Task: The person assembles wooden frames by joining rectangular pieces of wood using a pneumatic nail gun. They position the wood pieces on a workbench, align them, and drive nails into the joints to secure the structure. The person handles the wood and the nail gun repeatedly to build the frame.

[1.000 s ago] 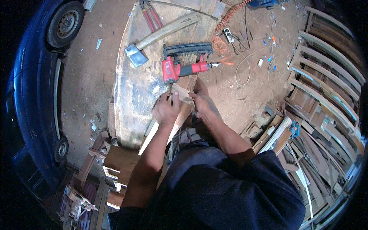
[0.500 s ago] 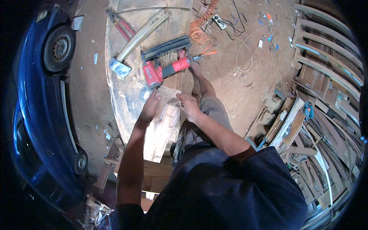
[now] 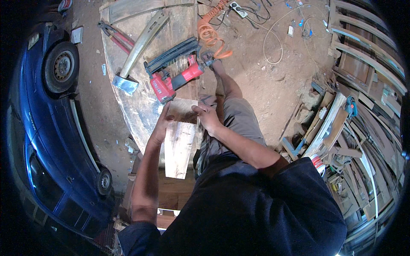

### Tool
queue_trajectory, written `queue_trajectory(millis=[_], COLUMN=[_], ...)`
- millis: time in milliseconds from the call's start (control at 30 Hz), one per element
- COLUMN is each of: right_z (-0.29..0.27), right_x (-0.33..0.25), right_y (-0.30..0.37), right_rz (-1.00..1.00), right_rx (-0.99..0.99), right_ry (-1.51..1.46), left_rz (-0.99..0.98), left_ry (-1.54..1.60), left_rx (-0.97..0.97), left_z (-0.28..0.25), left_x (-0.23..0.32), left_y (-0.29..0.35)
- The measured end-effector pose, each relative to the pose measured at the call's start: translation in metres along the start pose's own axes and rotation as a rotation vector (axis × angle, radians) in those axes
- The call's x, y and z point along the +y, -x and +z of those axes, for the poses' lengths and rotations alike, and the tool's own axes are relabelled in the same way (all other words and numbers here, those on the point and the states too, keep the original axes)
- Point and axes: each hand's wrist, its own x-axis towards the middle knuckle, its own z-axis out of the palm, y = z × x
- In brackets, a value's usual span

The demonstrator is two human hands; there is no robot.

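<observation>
My left hand (image 3: 162, 125) grips the left edge of a pale wooden piece (image 3: 178, 147), and my right hand (image 3: 207, 117) pinches its upper right edge. The piece shows a bright, tapering lower face and a darker face at its far end; I cannot tell whether it is one block or joined boards. Just beyond my hands, a red and black nail gun (image 3: 188, 76) lies on the worn wooden workbench (image 3: 109, 55). To its left rests a hatchet (image 3: 143, 45) with a wooden handle. Red-handled pincers (image 3: 117, 37) lie at the far left.
An orange coiled air hose (image 3: 209, 34) runs off behind the nail gun. On the dirt floor are a white power strip (image 3: 238, 9) and loose cords. Stacked timber (image 3: 363, 166) fills the right side. A blue car (image 3: 55, 132) stands at the left.
Both hands have closed more firmly on the wooden piece, and its far end has tilted up so its darker face shows. The whole view has shifted, moving the bench leftward.
</observation>
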Motion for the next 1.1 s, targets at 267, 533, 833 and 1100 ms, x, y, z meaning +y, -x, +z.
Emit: queue_trajectory(millis=[267, 533, 833, 1100], right_z=[-0.014, -0.002, -0.009, 0.142], right_x=[0.0, -0.022, -0.06, -0.118], right_y=[-0.007, 0.009, -0.005, -0.059], right_rz=[-0.115, -0.01, -0.084, -1.248], right_rx=[-0.055, -0.011, -0.142, -0.598], right_ry=[0.263, 0.108, 0.872, 1.644], left_rz=[0.138, 0.104, 0.233, 0.304], left_ry=[-0.11, -0.25, -0.613, -0.93], left_rx=[-0.08, 0.204, 0.95, 1.076], left_z=[-0.002, 0.004, 0.09, 0.086], left_x=[-0.002, 0.002, 0.019, 0.015], left_y=[0.004, 0.0, 0.027, 0.022])
